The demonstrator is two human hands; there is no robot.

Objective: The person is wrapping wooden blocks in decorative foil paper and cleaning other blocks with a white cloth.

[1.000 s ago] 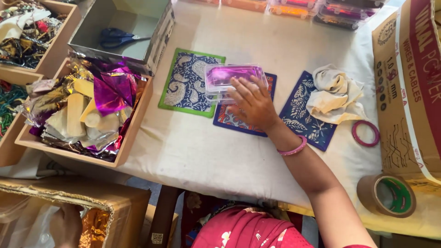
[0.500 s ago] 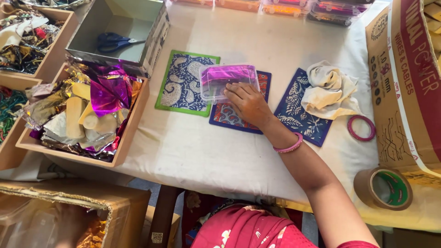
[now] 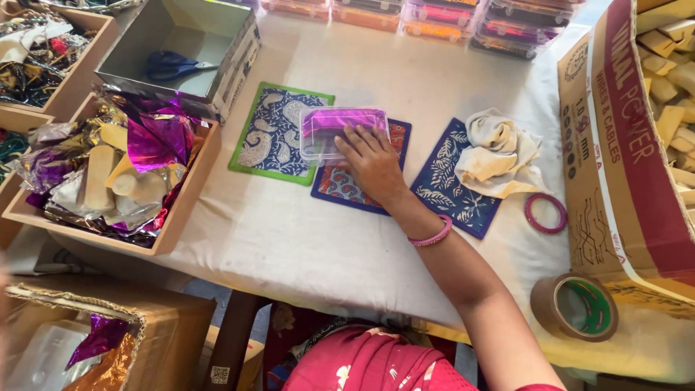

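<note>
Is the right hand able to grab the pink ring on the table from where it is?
Probably yes. The right hand rests on the clear plastic box, and the pink ring lies in the open on the white cloth beside the crumpled beige cloth, nothing covering it.

Bright, even daylight with soft faint shadows, glare on the crinkled purple foil wrappers (image 3: 156, 137), edges slightly bowed

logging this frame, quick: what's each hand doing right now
Right hand: open, fingers spread flat against the clear plastic box with purple foil inside; no closed grip on it.
Left hand: not in view.
</note>
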